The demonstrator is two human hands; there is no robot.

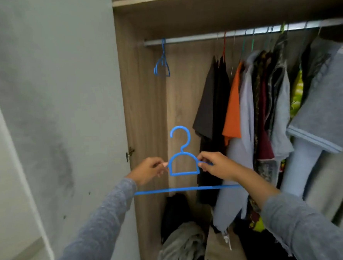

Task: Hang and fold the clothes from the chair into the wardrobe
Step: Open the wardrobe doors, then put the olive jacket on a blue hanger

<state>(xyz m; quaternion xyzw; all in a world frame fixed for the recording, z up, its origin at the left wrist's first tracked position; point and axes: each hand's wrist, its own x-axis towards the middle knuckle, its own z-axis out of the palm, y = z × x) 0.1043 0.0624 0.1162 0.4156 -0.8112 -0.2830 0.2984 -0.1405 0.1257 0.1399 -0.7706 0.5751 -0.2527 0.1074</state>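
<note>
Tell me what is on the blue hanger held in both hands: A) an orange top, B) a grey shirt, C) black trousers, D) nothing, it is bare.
D: the blue hanger, pinched by the left hand and the right hand, carries no garment.

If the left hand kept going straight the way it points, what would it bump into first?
Probably the wooden back panel, behind the blue hanger that the left hand pinches. Depth is hard to judge, so the dark shirt could come first.

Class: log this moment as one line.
left hand: pinches blue hanger | right hand: pinches it | hanger: bare, hook up | rail: spare hangers, hung clothes
</note>
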